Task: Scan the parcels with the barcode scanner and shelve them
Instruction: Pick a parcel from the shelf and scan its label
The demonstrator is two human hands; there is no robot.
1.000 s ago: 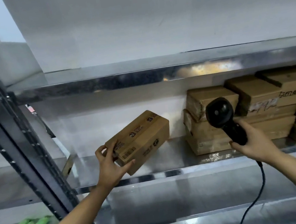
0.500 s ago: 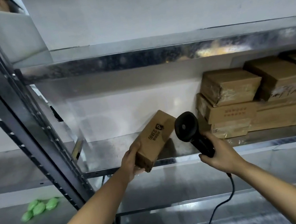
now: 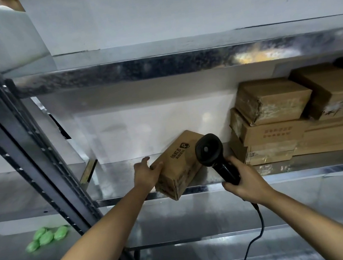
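Head view, looking up into a metal rack. The left hand [image 3: 147, 173] has its grip wrapped round the near left end of a small cardboard parcel [image 3: 179, 165], thumb on top, fingers underneath as far as I can tell. The parcel sits tilted at the front edge of the middle shelf [image 3: 306, 173], its near corner hanging out past the lip, its far end over the shelf floor. The right hand [image 3: 244, 182] has its grip closed round the handle of the black scanner [image 3: 210, 150], head raised just beside the parcel's right side, the cord [image 3: 256, 235] trailing down.

To the right, a stack of boxes [image 3: 275, 118] fills the back right corner of that shelf. Some green objects [image 3: 46, 237] lie on the lower shelf at left.

Risks from here, as I judge them: let go too soon and the overhanging corner tips the parcel off the front edge. Shove it in at this angle and it may jam against the stack. The scanner head is close enough to knock it.
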